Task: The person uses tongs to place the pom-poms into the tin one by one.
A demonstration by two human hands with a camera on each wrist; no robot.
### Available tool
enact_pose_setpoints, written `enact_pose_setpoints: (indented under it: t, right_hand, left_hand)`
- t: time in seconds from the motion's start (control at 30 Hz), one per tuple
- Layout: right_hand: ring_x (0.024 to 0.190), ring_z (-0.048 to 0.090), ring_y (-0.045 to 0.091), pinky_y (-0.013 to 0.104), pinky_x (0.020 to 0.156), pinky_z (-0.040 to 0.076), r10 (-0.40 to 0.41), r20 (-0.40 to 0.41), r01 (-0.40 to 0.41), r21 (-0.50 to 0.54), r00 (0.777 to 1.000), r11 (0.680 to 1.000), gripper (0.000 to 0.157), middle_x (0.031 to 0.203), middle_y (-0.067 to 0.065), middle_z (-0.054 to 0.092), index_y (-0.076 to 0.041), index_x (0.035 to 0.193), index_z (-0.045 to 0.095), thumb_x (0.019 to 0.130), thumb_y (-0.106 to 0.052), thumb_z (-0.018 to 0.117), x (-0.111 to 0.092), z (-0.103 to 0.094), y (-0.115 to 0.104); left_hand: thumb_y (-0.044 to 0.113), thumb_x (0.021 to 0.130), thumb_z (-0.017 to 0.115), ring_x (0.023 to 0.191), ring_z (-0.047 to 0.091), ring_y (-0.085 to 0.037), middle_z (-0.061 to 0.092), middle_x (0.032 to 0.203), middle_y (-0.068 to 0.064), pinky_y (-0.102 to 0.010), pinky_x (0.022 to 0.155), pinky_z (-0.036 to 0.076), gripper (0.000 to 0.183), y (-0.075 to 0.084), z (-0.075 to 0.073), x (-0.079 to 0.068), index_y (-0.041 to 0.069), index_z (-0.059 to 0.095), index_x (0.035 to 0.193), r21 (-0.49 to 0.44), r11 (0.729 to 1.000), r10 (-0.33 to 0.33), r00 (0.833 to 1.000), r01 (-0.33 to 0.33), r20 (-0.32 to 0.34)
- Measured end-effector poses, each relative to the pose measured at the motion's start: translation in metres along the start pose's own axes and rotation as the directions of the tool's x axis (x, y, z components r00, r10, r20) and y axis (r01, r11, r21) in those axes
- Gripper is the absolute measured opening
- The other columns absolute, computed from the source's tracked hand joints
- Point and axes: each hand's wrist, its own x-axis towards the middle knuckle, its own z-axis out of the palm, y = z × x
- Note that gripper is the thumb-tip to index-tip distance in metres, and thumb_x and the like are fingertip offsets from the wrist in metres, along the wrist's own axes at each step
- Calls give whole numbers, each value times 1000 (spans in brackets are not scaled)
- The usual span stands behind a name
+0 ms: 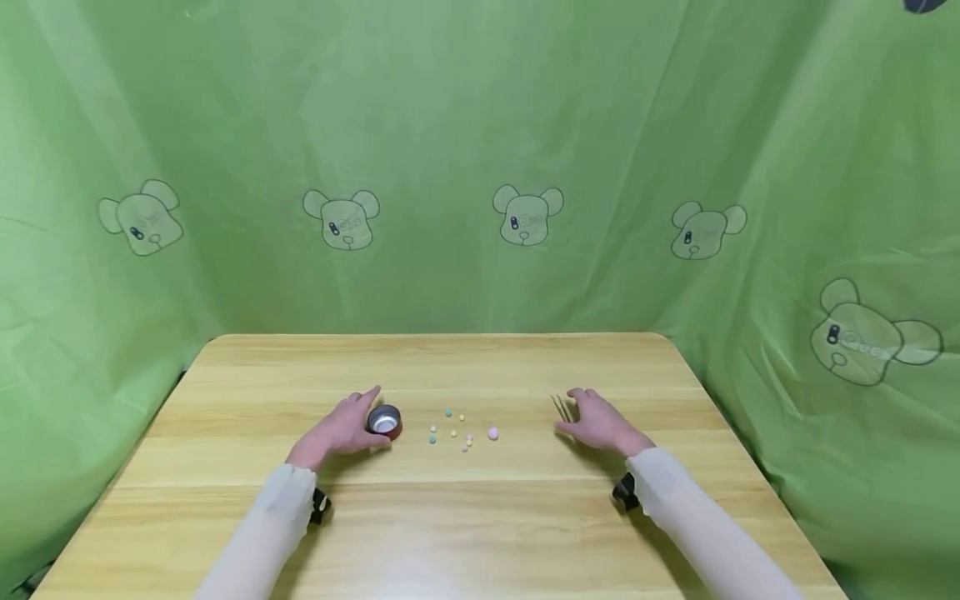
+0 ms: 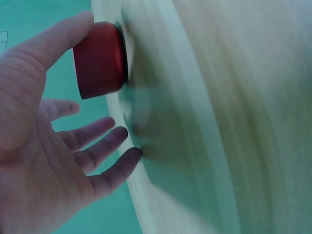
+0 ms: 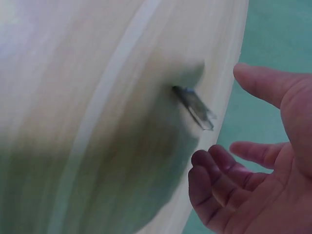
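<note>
A small round red container (image 1: pixel 385 423) with a silvery inside stands on the table, its mouth facing up. My left hand (image 1: pixel 348 425) is spread beside it, thumb and index finger on either side. In the left wrist view the thumb overlaps the red wall (image 2: pixel 100 61), while the other fingers are extended apart from it. On the right, metal tweezers (image 1: pixel 561 408) lie on the tabletop. My right hand (image 1: pixel 600 423) hovers close by with its thumb and fingers apart and nothing between them. The tweezers (image 3: pixel 195 107) appear just beyond those fingertips in the right wrist view.
Several tiny coloured balls (image 1: pixel 453 433) are scattered on the wooden table (image 1: pixel 465 517) between the hands, with a larger pink ball (image 1: pixel 492 433) at their right. A green curtain (image 1: pixel 435 283) with bear-head drawings surrounds the table's back and sides.
</note>
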Motion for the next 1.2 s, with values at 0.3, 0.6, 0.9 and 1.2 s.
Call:
enact_pose_setpoints:
  t: [0.3,0.6,0.9,1.2]
  right_hand:
    - [87,54,22,40,79,47,-7,49,-1,171,999,985,62,100,11,56,7,129,43,85,-26,71,4,5,16]
    - [76,49,18,34,70,42,13,61,-28,240,998,971,54,88,6,52,7,124,45,86,-21,70,10,7,22]
    - [71,51,17,31,67,43,20,51,-31,225,999,974,50,83,5,55,7,122,49,85,-18,71,14,12,27]
    - [69,53,15,32,67,45,16,43,-25,226,999,974,47,80,4,57,6,121,52,83,-15,72,18,12,28]
  left_hand:
    - [25,72,83,106,52,-31,53,115,-19,-48,95,42,91,-3,-2,2,-4,32,142,-87,996,19,1000,-18,18]
    - [20,70,84,107,55,-29,58,114,-16,-46,95,42,84,-7,1,10,-2,39,137,-155,988,23,999,-19,25]
    - [15,71,83,103,56,-28,58,112,-15,-46,92,44,69,-8,3,10,-1,47,128,-198,979,54,998,-48,23]
    - [14,72,82,100,56,-26,59,108,-11,-45,90,44,52,-10,3,11,6,54,115,-206,975,84,996,-79,19]
